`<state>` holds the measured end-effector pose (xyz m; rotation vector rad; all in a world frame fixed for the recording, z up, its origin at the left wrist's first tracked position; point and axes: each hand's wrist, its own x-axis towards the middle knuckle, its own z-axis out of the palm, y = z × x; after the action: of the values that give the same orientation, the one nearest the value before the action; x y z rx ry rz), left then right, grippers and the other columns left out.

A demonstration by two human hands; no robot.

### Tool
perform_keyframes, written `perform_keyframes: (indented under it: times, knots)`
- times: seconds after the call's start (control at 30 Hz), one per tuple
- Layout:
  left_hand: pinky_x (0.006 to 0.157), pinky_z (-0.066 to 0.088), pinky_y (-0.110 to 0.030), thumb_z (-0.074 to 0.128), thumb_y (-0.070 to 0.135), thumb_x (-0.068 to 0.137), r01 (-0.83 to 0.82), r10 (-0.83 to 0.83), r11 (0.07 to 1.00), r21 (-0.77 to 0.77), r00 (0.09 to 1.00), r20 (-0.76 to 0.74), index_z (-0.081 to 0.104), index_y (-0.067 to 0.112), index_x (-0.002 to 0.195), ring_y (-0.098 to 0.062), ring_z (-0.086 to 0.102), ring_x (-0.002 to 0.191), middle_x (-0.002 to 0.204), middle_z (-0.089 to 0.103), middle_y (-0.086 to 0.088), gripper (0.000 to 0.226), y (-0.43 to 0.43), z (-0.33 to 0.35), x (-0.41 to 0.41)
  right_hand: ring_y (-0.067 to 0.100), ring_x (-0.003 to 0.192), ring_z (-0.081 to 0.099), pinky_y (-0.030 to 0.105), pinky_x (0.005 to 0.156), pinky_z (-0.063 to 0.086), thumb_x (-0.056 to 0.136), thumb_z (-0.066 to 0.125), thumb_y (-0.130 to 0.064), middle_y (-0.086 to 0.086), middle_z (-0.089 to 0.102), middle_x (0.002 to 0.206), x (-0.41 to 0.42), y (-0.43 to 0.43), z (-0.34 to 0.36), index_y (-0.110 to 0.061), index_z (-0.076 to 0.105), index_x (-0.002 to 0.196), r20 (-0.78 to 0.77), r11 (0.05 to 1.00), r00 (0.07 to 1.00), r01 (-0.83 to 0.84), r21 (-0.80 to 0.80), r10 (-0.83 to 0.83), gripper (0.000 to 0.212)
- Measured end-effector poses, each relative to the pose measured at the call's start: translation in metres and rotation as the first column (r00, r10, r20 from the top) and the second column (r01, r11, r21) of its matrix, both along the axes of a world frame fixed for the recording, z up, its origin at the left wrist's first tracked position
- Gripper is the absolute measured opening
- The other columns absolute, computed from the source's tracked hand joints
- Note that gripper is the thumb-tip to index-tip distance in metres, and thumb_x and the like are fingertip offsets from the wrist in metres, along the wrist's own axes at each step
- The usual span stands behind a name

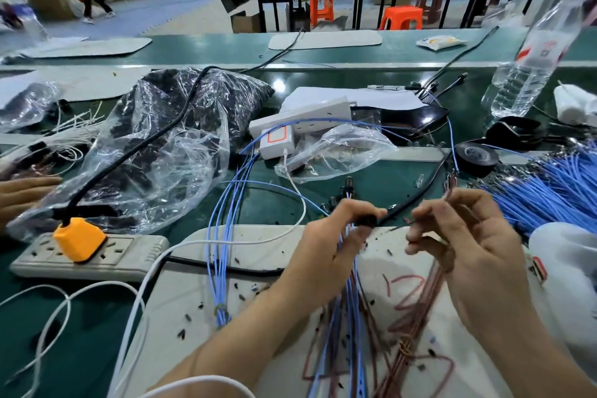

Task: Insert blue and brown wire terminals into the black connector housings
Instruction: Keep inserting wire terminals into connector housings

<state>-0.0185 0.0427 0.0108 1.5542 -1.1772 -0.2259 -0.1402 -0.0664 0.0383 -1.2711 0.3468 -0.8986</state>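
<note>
With the left hand [336, 236] pinching the small black plastic connector housing [366, 220] and the right hand [468, 236] pinching a thin brown insulated wire [449, 192] just beside that grip, the terminal likely needs squaring to the housing's cavity, then a straight push.

head-worn wide-angle view looks forward and down, close over the bench [381, 178].
</note>
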Motion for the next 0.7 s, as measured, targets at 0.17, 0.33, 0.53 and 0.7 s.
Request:
perform_keyframes:
  times: [0.17, 0.33, 0.53, 0.7]
  knots:
    - [0.082, 0.038, -0.003, 0.049, 0.003, 0.095, 0.059, -0.076, 0.994, 0.090, 0.976, 0.202, 0.054, 0.001, 0.112, -0.008, 0.059, 0.099, 0.126, 0.062, -0.009, 0.018, 0.001, -0.001, -0.005, 0.020, 0.059, 0.063, 0.025, 0.055, 0.054, 0.082, 0.061, -0.029, 0.004, 0.068, 0.074, -0.002, 0.009, 0.004, -0.022, 0.057, 0.085, 0.033, 0.975, 0.995, 0.101, -0.197, -0.097, 0.009]
    - [0.096, 0.044, -0.019, 0.047, 0.004, 0.097, 0.080, -0.091, 0.994, 0.081, 0.985, 0.144, 0.052, 0.002, 0.114, -0.012, 0.055, 0.120, 0.130, 0.060, -0.009, 0.018, 0.001, -0.002, -0.003, 0.016, 0.064, 0.067, 0.023, 0.060, 0.056, 0.088, 0.053, -0.016, -0.003, 0.069, 0.079, -0.003, 0.017, 0.004, -0.016, 0.052, 0.089, 0.031, 0.936, 0.994, 0.109, -0.334, -0.104, 0.002]
    - [0.081, 0.037, -0.003, 0.048, 0.001, 0.095, 0.056, -0.065, 0.997, 0.061, 0.984, 0.168, 0.053, 0.000, 0.112, -0.005, 0.059, 0.100, 0.116, 0.066, -0.010, 0.018, 0.001, -0.001, -0.003, 0.015, 0.064, 0.067, 0.021, 0.062, 0.056, 0.085, 0.055, -0.015, -0.001, 0.068, 0.082, 0.000, 0.019, -0.001, -0.015, 0.051, 0.088, -0.037, 0.920, 0.992, 0.100, -0.379, -0.123, 0.004]
    - [0.074, 0.033, 0.001, 0.051, 0.000, 0.094, 0.050, -0.062, 0.997, 0.066, 0.980, 0.187, 0.054, 0.001, 0.113, 0.001, 0.055, 0.085, 0.100, 0.064, 0.004, 0.019, 0.002, 0.000, -0.003, 0.015, 0.064, 0.068, 0.022, 0.062, 0.057, 0.086, 0.054, -0.015, -0.002, 0.069, 0.083, 0.001, 0.019, -0.004, -0.016, 0.052, 0.088, -0.048, 0.914, 0.993, 0.083, -0.396, -0.111, 0.003]
